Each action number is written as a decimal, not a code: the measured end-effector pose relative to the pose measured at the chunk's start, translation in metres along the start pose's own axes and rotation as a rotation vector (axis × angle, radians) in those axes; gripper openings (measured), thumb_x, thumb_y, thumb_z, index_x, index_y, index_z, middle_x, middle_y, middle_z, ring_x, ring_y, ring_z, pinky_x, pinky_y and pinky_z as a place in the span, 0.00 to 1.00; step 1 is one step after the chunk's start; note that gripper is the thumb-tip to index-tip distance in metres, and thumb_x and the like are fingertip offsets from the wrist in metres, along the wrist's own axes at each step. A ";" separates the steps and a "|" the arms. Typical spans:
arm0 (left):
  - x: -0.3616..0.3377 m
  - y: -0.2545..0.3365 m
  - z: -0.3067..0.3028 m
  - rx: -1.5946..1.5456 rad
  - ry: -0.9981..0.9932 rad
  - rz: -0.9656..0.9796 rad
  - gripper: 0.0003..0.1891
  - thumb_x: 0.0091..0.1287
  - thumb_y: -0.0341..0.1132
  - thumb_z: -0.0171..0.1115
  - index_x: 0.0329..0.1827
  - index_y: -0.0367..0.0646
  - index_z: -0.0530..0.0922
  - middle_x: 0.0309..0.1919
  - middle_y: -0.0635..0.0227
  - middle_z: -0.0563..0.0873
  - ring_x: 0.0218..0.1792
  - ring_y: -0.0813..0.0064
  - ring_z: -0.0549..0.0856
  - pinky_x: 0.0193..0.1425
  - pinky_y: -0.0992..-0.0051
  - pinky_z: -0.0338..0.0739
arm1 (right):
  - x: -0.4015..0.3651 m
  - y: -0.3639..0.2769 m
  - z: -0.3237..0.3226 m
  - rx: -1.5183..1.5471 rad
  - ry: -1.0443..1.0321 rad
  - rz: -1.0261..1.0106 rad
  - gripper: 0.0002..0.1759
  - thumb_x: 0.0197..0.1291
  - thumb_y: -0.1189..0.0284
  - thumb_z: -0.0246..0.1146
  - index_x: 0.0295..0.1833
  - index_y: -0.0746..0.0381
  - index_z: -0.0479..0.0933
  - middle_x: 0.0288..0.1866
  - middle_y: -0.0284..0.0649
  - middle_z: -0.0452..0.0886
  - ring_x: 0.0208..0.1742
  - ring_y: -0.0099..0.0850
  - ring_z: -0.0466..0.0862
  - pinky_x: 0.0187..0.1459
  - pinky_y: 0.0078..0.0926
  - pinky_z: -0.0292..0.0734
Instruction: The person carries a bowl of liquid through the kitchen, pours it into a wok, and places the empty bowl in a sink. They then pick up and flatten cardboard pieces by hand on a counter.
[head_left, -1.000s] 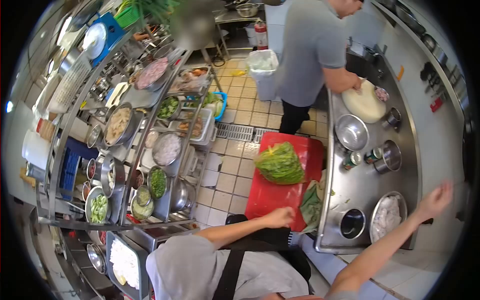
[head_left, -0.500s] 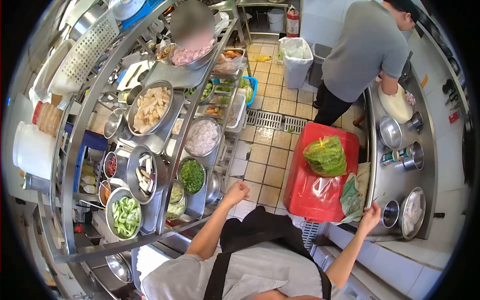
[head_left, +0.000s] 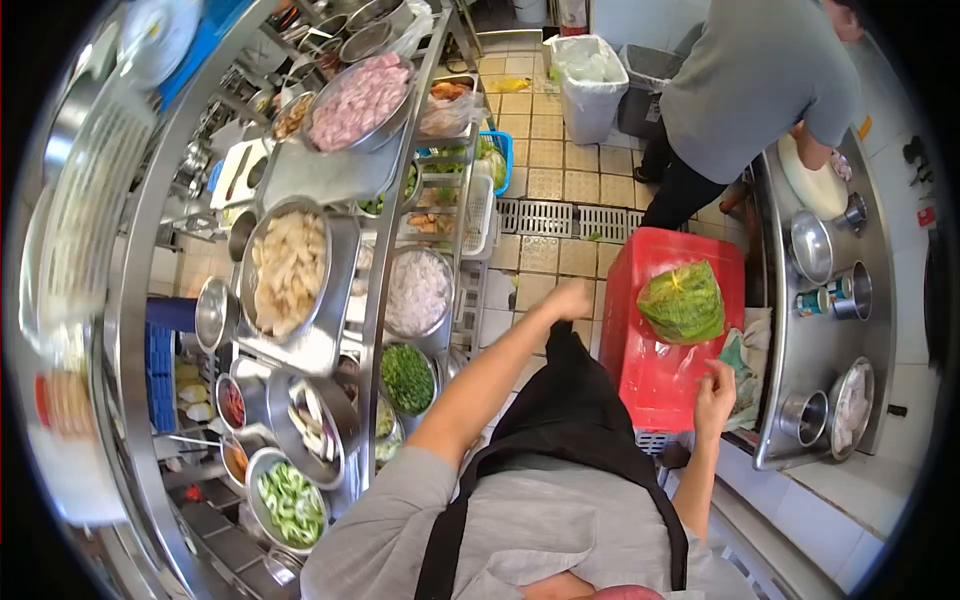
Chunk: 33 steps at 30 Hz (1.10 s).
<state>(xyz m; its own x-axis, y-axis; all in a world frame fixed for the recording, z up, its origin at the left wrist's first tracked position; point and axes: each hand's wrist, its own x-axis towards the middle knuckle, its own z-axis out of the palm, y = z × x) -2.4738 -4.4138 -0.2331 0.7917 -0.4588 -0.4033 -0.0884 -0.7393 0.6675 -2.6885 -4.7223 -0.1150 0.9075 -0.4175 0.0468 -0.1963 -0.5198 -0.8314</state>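
My left hand, slightly blurred, is held out over the floor left of a red plastic crate; its fingers are curled in with nothing in them. Near the crate's front right corner, my right hand is raised with bent, loosely parted fingers and holds nothing. It is nearest to a greenish cloth hanging between crate and counter. On the crate's top sits a tied clear bag of leafy greens, beyond both hands.
At left, a metal rack carries bowls of pink meat, pale pieces, chopped green herbs and sliced green vegetables. A steel counter with pots runs along the right. A person in grey works there. A lined bin stands behind.
I have come closer to the red crate. My left arm reaches further forward, and my right hand has moved from the counter edge toward the crate. The co-worker stays at the counter.
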 end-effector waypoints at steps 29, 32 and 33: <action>0.694 -0.239 -0.488 0.331 -0.064 -0.223 0.16 0.55 0.34 0.63 0.38 0.28 0.87 0.43 0.36 0.87 0.49 0.43 0.88 0.61 0.55 0.81 | 0.676 -0.192 0.359 0.154 -0.139 0.261 0.11 0.64 0.85 0.58 0.50 0.69 0.81 0.47 0.47 0.80 0.42 0.37 0.85 0.44 0.32 0.81; 0.779 -0.231 -0.589 0.241 0.139 -0.179 0.15 0.56 0.35 0.65 0.39 0.30 0.87 0.42 0.34 0.87 0.48 0.46 0.89 0.55 0.56 0.84 | 0.744 -0.195 0.386 0.185 -0.109 0.273 0.11 0.65 0.84 0.58 0.51 0.69 0.80 0.46 0.45 0.80 0.39 0.33 0.85 0.42 0.30 0.82; 0.800 -0.221 -0.629 0.087 0.107 -0.248 0.15 0.58 0.35 0.66 0.41 0.31 0.86 0.42 0.37 0.88 0.47 0.50 0.89 0.52 0.58 0.85 | 0.765 -0.192 0.396 0.186 -0.106 0.249 0.11 0.65 0.84 0.59 0.51 0.69 0.80 0.45 0.44 0.79 0.38 0.32 0.84 0.41 0.30 0.82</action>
<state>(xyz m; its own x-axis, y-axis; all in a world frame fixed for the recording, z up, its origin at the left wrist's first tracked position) -1.4401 -4.3073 -0.3098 0.8546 -0.2077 -0.4759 0.0679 -0.8640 0.4989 -1.8098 -4.6465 -0.1384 0.8754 -0.4301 -0.2205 -0.3550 -0.2625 -0.8972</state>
